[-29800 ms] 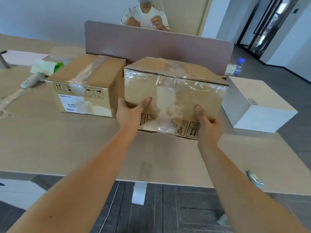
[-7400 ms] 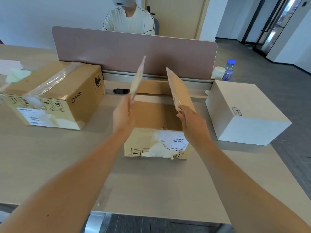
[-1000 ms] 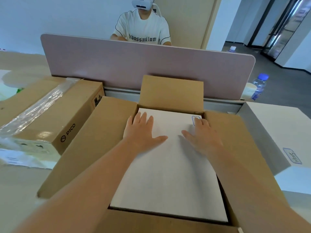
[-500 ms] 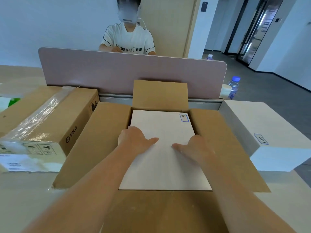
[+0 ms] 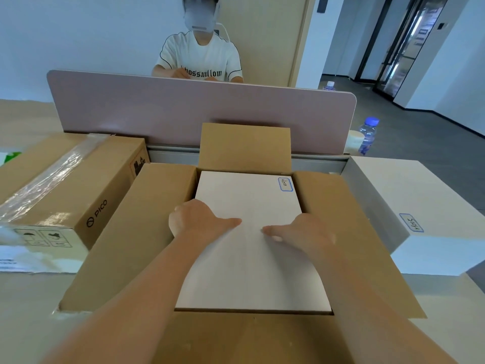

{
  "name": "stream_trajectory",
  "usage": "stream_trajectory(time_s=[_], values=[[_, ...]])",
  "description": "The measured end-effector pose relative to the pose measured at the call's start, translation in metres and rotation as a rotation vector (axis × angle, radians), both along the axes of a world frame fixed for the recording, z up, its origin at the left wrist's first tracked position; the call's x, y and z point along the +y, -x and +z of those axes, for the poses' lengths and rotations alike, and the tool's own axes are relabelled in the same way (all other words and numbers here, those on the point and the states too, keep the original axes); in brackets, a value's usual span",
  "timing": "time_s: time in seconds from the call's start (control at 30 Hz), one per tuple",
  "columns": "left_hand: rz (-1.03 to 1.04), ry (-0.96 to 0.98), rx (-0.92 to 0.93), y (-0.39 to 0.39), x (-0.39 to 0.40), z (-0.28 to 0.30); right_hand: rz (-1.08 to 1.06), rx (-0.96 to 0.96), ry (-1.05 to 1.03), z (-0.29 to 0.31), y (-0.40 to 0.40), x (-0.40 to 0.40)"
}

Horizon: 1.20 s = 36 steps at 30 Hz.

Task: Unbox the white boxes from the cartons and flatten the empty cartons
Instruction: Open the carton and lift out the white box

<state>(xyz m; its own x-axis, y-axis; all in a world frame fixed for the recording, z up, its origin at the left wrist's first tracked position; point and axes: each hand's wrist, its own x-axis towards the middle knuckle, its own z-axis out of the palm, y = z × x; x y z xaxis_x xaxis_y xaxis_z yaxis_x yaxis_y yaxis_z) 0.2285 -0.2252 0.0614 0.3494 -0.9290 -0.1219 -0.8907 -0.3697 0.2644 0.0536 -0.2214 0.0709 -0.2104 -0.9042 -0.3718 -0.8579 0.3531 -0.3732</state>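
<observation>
Both hands grip the white box (image 5: 249,232) sitting inside the open carton (image 5: 147,232): the left hand (image 5: 195,219) curls its fingers over the box's left edge, and the right hand (image 5: 307,232) does likewise on the right edge, thumbs lying flat on top. A taped carton (image 5: 65,185) stands left of the left hand, a second white box (image 5: 409,206) right of the right hand.

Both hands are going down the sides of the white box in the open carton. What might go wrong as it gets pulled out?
1. The white box fits the open carton closely; left hand and right hand have little room, so the carton may lift with it.
2. The sealed carton and the unpacked white box flank it closely; the spread flaps could snag or nudge them.
3. The water bottle behind could tip.
</observation>
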Motion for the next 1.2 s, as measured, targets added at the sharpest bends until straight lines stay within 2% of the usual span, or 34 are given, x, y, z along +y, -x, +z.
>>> stream_trajectory(time_s=[0.23,0.43,0.57,0.67,0.83,1.07,1.2], values=[[0.228,0.008,0.368,-0.006,-0.01,0.007,-0.111,-0.236,0.113,-0.002,0.005,0.002],[0.276,0.1,0.63,-0.022,-0.01,0.006,-0.222,-0.501,0.215,-0.002,0.002,0.0],[0.201,0.158,0.881,-0.031,-0.002,0.011,-0.193,-0.587,0.248,0.006,0.005,0.005],[0.013,0.121,1.071,-0.035,0.008,0.018,-0.171,-0.587,0.268,0.013,0.008,0.007],[-0.179,0.145,1.176,-0.036,0.027,0.031,-0.206,-0.609,0.353,0.016,0.014,0.02],[-0.138,0.305,1.386,-0.044,0.039,0.021,-0.235,-0.648,0.438,0.024,0.013,0.033],[-0.185,0.335,1.42,-0.048,0.04,0.032,-0.265,-0.621,0.497,0.034,0.009,0.038]])
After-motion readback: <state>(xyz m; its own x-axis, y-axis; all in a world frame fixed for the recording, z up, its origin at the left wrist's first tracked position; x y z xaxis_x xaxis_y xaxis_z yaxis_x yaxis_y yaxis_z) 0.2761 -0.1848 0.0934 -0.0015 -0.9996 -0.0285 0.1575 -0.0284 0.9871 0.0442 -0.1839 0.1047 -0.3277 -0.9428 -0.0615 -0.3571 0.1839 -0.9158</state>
